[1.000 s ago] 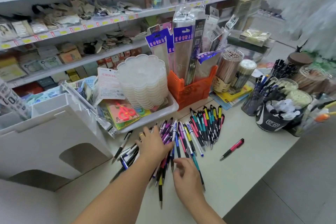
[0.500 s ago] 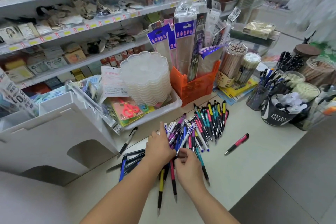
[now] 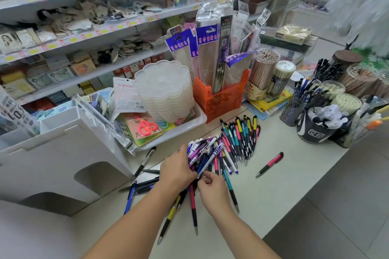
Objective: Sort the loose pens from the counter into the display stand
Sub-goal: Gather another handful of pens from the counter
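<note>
Several loose pens lie fanned out on the pale counter. My left hand is closed around a bunch of purple, white and blue pens, their tops sticking out past my fingers. My right hand sits just right of it, fingertips pinching a white and blue pen from that bunch. A lone pink pen lies apart to the right. Blue and black pens lie left of my forearm. The white display stand stands at the left.
A white tray with a stack of clear palettes and an orange rack stand behind the pens. Cups of pens and pencils crowd the right end. Shelves of goods run along the back. The counter edge drops to a grey floor at right.
My left hand has gathered the purple and white pens into a tighter bunch and lifted their tops. My right hand moved up to the bunch and pinched one pen.
</note>
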